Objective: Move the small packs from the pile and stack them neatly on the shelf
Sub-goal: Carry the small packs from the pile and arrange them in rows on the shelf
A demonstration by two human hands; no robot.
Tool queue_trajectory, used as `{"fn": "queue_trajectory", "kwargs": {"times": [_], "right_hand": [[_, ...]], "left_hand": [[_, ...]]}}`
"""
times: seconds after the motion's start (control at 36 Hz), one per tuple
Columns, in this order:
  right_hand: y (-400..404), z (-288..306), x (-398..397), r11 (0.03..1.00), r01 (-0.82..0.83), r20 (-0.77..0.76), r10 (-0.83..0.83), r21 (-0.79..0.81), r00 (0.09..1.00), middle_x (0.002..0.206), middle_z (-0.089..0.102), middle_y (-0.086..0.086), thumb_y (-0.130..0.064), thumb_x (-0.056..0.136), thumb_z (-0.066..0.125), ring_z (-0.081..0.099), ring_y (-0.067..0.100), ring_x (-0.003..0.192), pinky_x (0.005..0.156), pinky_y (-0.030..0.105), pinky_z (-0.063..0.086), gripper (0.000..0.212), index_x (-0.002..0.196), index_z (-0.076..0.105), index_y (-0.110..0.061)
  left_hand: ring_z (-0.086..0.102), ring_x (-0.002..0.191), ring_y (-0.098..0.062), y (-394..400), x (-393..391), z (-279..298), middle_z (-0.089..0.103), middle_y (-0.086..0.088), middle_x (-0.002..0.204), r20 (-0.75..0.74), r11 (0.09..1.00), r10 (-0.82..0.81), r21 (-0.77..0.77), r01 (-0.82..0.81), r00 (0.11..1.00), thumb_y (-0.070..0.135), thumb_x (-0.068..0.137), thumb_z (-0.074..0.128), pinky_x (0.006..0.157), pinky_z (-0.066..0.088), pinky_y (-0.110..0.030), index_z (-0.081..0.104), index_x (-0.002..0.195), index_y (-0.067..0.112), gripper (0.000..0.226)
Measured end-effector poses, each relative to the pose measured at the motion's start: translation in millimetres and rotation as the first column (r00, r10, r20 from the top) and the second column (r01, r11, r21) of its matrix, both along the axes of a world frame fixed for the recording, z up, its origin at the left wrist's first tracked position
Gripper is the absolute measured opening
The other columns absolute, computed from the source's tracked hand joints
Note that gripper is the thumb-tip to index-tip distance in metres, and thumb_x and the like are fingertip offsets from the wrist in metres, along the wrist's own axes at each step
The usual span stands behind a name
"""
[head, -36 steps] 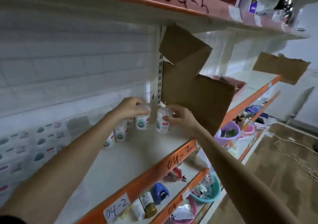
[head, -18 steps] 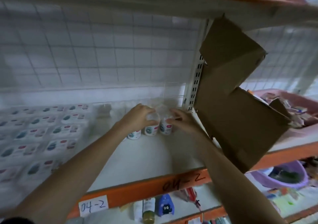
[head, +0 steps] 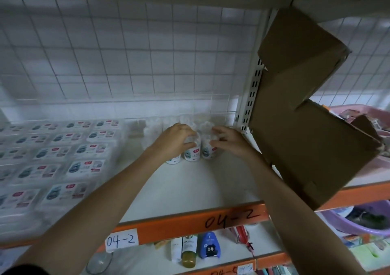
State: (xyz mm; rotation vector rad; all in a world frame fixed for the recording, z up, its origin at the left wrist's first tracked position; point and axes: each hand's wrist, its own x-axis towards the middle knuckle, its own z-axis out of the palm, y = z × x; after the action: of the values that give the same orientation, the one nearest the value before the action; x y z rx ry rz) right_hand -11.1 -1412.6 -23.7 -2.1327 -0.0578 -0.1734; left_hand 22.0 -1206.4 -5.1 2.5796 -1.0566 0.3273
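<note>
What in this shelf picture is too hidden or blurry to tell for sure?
Head view only:
- Small packs at the back: their tops are covered by the left hand and right hand.
- Their label print: too small and blurred to read.
- Flat packs on the left: smeared by blur, cut off by the edge.
- Pink basin: mostly behind the cardboard box.

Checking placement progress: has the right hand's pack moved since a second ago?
Cannot tell: the camera swung. The right hand holds its pack just left of the upright, as before.

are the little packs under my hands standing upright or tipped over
Upright. The small packs stand on their bases on the shelf, labels facing out, with the left hand and right hand gripping their tops.
</note>
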Motion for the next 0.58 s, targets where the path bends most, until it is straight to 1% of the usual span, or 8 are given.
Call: {"fn": "queue_trajectory", "kwargs": {"times": [0.08,0.17,0.22,0.33,0.39,0.47,0.58], "right_hand": [[2,2,0,1.0,0.013,0.011,-0.013,-0.007,1.0,0.132,0.052,0.004,-0.019,0.083,0.069,0.053,0.02,0.114,0.088,0.027,0.044,0.056,0.134,0.047,-0.011],[4,4,0,1.0,0.008,0.009,-0.008,-0.01,1.0,0.134,0.051,0.005,-0.018,0.084,0.068,0.052,0.02,0.116,0.09,0.027,0.043,0.056,0.135,0.046,-0.01],[4,5,0,1.0,0.0,-0.004,0.0,-0.006,1.0,0.135,0.051,0.004,-0.016,0.084,0.068,0.052,0.02,0.119,0.093,0.027,0.043,0.056,0.135,0.046,-0.01],[2,6,-1,1.0,-0.001,-0.015,0.001,-0.021,1.0,0.132,0.053,0.002,-0.018,0.084,0.068,0.052,0.019,0.118,0.096,0.03,0.044,0.053,0.133,0.048,-0.013],[3,8,-2,0.999,-0.006,-0.009,0.006,-0.035,1.0,0.134,0.052,0.002,-0.018,0.085,0.067,0.051,0.019,0.119,0.093,0.028,0.043,0.053,0.133,0.047,-0.012],[5,9,-2,0.997,-0.008,0.016,0.009,-0.077,1.0,0.136,0.049,0.005,-0.017,0.085,0.066,0.052,0.018,0.114,0.083,0.022,0.041,0.051,0.133,0.048,-0.011],[6,10,-2,0.995,-0.006,0.026,0.008,-0.096,1.0,0.137,0.047,0.007,-0.016,0.086,0.065,0.051,0.018,0.114,0.081,0.021,0.041,0.052,0.134,0.048,-0.01]], "left_hand": [[0.05,0.111,-0.02,0,0,0,0.061,-0.004,0.119,0.026,1.0,-0.003,-0.006,0.003,1.0,0.029,0.086,0.063,0.09,0.036,-0.027,0.062,0.118,0.014,0.035],[0.049,0.11,-0.02,0,1,2,0.061,-0.003,0.119,0.027,1.0,-0.005,0.012,0.005,1.0,0.03,0.086,0.062,0.089,0.037,-0.028,0.062,0.118,0.016,0.035],[0.049,0.111,-0.019,0,1,4,0.06,-0.003,0.12,0.033,0.999,-0.008,0.031,0.007,0.999,0.031,0.087,0.062,0.087,0.037,-0.027,0.062,0.119,0.017,0.035],[0.05,0.111,-0.018,0,-1,7,0.059,-0.002,0.121,0.068,0.998,0.0,0.061,-0.004,0.998,0.034,0.087,0.061,0.082,0.035,-0.024,0.061,0.119,0.018,0.036],[0.052,0.109,-0.019,-2,-1,10,0.059,-0.003,0.12,0.085,0.996,0.014,0.086,-0.021,0.996,0.037,0.087,0.06,0.083,0.038,-0.027,0.06,0.12,0.017,0.038],[0.052,0.11,-0.02,-4,-1,13,0.058,-0.004,0.12,0.088,0.992,0.03,0.117,-0.04,0.996,0.038,0.087,0.059,0.085,0.04,-0.03,0.058,0.121,0.016,0.04],[0.051,0.11,-0.021,-6,-3,13,0.057,-0.004,0.12,0.087,0.99,0.037,0.13,-0.049,0.995,0.038,0.088,0.058,0.084,0.04,-0.03,0.058,0.122,0.015,0.041]]}}
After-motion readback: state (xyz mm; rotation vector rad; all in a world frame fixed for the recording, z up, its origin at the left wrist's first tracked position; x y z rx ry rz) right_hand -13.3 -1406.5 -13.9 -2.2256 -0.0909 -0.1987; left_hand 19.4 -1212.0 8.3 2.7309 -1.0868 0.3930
